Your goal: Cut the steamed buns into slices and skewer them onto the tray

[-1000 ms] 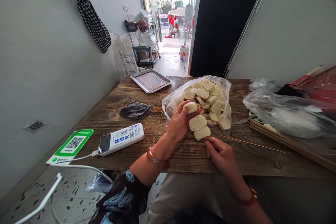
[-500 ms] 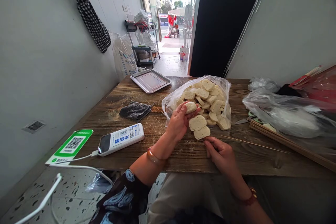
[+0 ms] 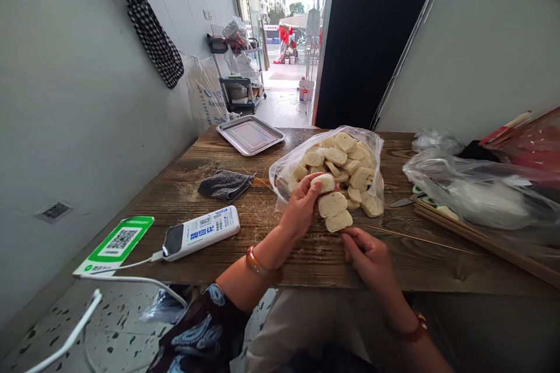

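Pinched in my left hand is a pale, spongy, bread-like slice, held between thumb and fingers. Just below it, two more slices, an upper one and a lower one, sit edge to edge in a row. My right hand is closed at the bottom end of that row, on a thin skewer mostly hidden by the fingers and slices. The held slice touches or nearly touches the upper one. Behind my left hand, a clear plastic bag lies open, heaped with similar slices.
A metal tray, a dark cloth, a white power bank and a QR card lie leftward. A loose thin stick is right of my hand, near scissors, bundled sticks and plastic bags.
My left hand has shifted slightly right and down with its slice, bringing it against or close to the upper slice of the row. My right hand stays nearly still.
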Demonstrator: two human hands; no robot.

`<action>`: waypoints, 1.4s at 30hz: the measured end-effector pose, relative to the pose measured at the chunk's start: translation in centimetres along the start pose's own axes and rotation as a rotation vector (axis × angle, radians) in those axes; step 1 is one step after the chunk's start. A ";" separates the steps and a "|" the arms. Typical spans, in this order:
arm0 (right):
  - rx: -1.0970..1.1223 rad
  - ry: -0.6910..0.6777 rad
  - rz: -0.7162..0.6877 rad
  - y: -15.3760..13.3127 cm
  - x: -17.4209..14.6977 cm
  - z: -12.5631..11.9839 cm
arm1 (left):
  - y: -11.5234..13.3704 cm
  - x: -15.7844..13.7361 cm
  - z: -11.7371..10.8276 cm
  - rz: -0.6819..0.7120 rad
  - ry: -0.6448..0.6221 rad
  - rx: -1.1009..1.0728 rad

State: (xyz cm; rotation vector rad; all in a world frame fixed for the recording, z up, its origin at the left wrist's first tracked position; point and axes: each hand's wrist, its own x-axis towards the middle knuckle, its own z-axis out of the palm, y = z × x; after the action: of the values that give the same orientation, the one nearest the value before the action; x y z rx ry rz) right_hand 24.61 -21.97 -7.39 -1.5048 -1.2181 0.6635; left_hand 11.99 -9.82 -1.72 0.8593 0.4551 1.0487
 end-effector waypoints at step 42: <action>-0.064 0.080 -0.052 0.1 -0.3 -0.2 | 0.7 0.4 -0.6 0.008 0.062 0.075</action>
State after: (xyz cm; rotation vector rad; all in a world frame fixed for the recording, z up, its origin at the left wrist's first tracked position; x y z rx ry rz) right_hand 24.71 -22.34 -7.52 -1.5324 -1.2231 0.5298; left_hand 11.32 -9.06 -1.51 0.8977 0.5469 1.0737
